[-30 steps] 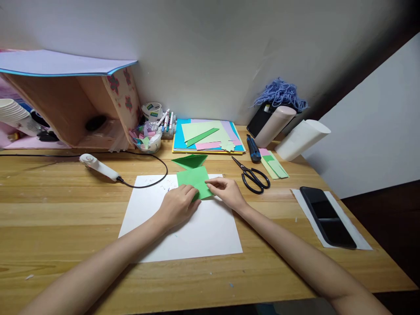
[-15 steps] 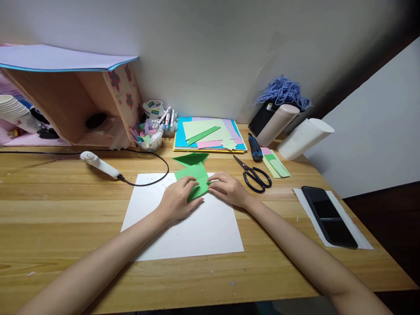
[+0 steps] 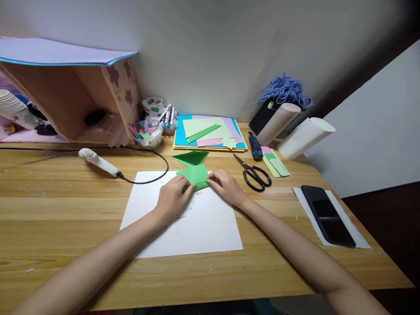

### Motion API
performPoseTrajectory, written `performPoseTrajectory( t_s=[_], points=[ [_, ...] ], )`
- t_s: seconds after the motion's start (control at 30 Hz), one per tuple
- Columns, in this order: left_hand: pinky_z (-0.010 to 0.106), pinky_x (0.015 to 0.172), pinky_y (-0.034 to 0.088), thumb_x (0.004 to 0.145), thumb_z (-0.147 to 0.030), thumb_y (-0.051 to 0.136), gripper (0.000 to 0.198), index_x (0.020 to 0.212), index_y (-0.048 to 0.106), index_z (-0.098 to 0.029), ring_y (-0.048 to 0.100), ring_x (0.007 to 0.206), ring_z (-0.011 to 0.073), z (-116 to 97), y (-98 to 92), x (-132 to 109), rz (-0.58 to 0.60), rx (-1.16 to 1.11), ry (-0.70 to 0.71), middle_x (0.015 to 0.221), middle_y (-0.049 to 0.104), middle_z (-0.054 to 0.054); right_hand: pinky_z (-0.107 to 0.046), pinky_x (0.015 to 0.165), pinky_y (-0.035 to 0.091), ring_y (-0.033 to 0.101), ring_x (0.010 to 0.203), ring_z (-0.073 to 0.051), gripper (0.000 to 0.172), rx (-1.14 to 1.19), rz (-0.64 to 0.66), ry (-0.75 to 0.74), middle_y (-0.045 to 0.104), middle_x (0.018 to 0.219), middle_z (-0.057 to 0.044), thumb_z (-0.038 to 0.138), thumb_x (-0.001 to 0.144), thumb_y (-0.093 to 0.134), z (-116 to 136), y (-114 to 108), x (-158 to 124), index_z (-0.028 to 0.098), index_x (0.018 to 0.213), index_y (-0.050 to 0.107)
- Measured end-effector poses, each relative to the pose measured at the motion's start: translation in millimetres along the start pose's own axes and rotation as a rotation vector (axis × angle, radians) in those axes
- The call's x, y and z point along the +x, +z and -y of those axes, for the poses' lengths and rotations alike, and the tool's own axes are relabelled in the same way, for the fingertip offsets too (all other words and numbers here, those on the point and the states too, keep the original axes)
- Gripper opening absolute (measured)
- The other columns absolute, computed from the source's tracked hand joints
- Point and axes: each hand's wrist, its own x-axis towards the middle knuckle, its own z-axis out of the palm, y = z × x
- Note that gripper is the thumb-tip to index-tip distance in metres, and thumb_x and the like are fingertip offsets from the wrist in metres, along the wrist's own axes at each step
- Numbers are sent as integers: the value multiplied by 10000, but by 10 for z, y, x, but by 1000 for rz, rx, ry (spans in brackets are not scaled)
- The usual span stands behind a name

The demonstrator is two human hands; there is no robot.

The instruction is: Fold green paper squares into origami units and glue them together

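Observation:
A piece of green paper (image 3: 196, 174) lies over the upper part of a white sheet (image 3: 210, 227), its near edge folded upward. My left hand (image 3: 173, 192) pinches the folded edge at its left end, thumb against fingers. At the right end, my right hand (image 3: 225, 186) grips the same edge between thumb and fingertips. Just beyond, a folded green paper piece (image 3: 191, 158) rests on the wooden table (image 3: 82, 210). Small coloured marks dot the white sheet.
Black-handled scissors (image 3: 257, 177), a blue cutter (image 3: 255, 147) and paper slips (image 3: 275, 162) lie to the right, with a phone (image 3: 328, 214) farther over. Coloured sheets (image 3: 182, 133) are stacked behind. A corded white tool (image 3: 98, 162) lies left, near a cardboard box (image 3: 123, 100).
The near part of the green paper has been turned up, making it shorter front to back. My left hand has shifted slightly left and closed on the fold.

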Motion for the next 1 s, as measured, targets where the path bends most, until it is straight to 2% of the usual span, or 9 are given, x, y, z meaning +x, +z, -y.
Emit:
performPoseTrajectory(
  t_s=[0.17, 0.53, 0.77, 1.0],
  points=[
    [272, 577, 353, 832, -378, 490, 229, 705, 522, -190, 523, 749, 174, 13, 6, 7, -14, 57, -79, 760, 553, 22, -310, 731, 395, 519, 820, -196, 70, -59, -20, 26, 609, 830, -49, 231, 856, 500, 5, 44, 23, 200, 821, 552],
    [279, 586, 371, 839, -364, 495, 213, 731, 501, -181, 500, 815, 192, 0, 26, 33, 48, 193, -79, 840, 521, 47, -274, 648, 376, 524, 730, -179, 68, -196, -36, 79, 569, 759, -37, 250, 849, 521, 12, 109, 39, 188, 840, 548],
    [280, 579, 369, 859, -370, 461, 220, 765, 504, -176, 499, 853, 203, -14, 46, 37, 79, 311, -73, 887, 533, 66, -270, 662, 374, 536, 750, -179, 67, -250, -41, 86, 585, 793, -35, 240, 852, 525, 26, 127, 36, 185, 816, 518],
    [289, 598, 377, 859, -376, 457, 227, 775, 505, -170, 498, 851, 209, -16, 52, 54, 108, 330, -81, 882, 534, 71, -271, 642, 364, 544, 743, -185, 78, -320, -25, 94, 598, 810, -40, 241, 859, 517, 31, 144, 65, 186, 805, 508]
  ],
)
